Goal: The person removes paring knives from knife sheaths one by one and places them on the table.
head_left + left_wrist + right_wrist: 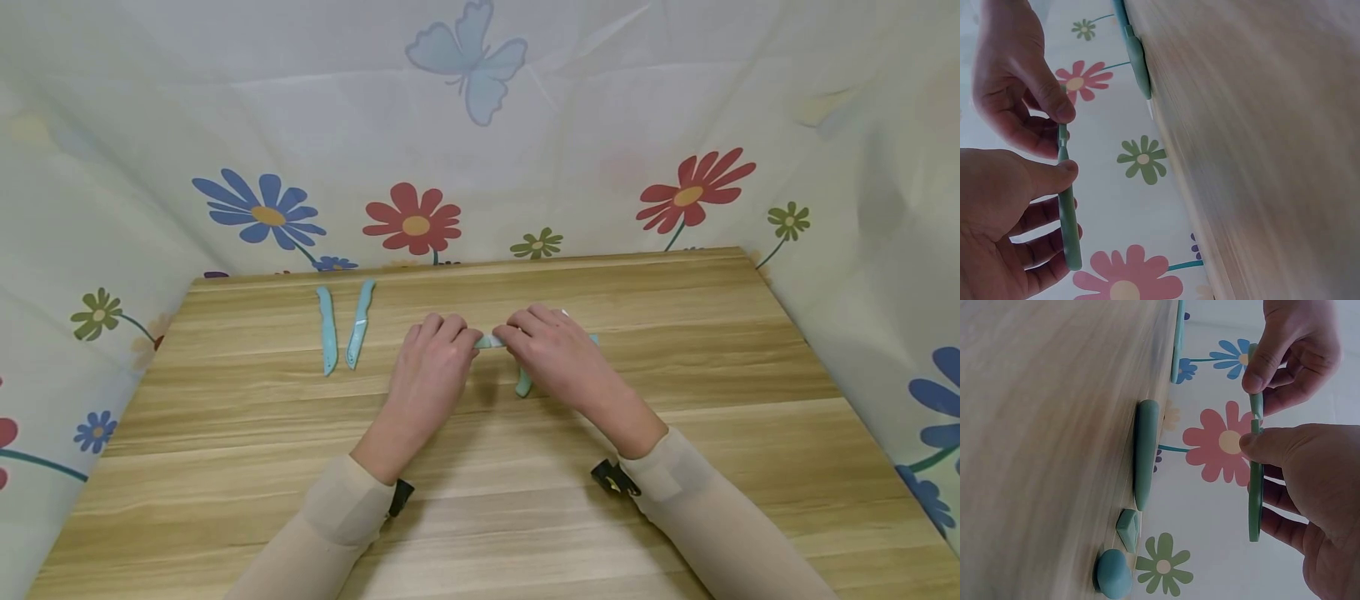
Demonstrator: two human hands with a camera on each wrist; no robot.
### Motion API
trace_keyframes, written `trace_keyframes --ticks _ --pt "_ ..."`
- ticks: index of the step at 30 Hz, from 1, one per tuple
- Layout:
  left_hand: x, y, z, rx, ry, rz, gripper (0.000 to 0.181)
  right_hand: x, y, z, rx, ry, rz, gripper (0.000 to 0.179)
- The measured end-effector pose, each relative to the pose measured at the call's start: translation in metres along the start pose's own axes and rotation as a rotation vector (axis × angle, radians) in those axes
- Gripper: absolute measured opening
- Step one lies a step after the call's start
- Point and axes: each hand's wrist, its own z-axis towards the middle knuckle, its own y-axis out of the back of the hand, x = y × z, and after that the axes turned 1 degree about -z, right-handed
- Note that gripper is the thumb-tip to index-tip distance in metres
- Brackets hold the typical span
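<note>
Both hands hold a small green knife level above the table. My left hand (435,362) pinches its rounded handle (1069,228) between thumb and fingers. Around the flat blade cover (1255,503) my right hand (558,354) has its thumb and fingertips. A short pale stretch of blade (496,341) shows between the two hands. Below the right hand lies another green handle (523,383), its upper part hidden from the head view. A blue end (595,339) peeks out past that hand's far side.
Two light-blue knives in covers, the left one (328,332) and the right one (361,325), lie on the wooden table (225,467) to the left. In the right wrist view, a small angular green piece (1128,530) lies near a rounded blue end (1114,574). A flowered cloth (600,167) hangs behind.
</note>
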Motion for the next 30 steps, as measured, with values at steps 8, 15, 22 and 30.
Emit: trace_keyframes --ticks 8,15,22,30 --pt "0.0006 -0.0002 0.0000 -0.006 -0.002 0.005 0.019 -0.0007 -0.0006 -0.0004 0.001 -0.008 0.009 0.022" --pt "0.0028 0.0002 -0.0003 0.005 0.008 0.008 0.017 -0.0031 -0.0017 0.0004 0.000 -0.014 0.007 0.025" --pt "0.0042 0.0001 -0.0006 0.025 0.014 0.004 0.015 -0.0053 -0.0016 0.0000 0.035 -0.035 0.015 0.024" --pt "0.0049 0.0004 -0.0008 0.019 0.014 0.008 0.015 -0.0074 -0.0016 -0.0003 0.053 -0.045 0.014 0.024"
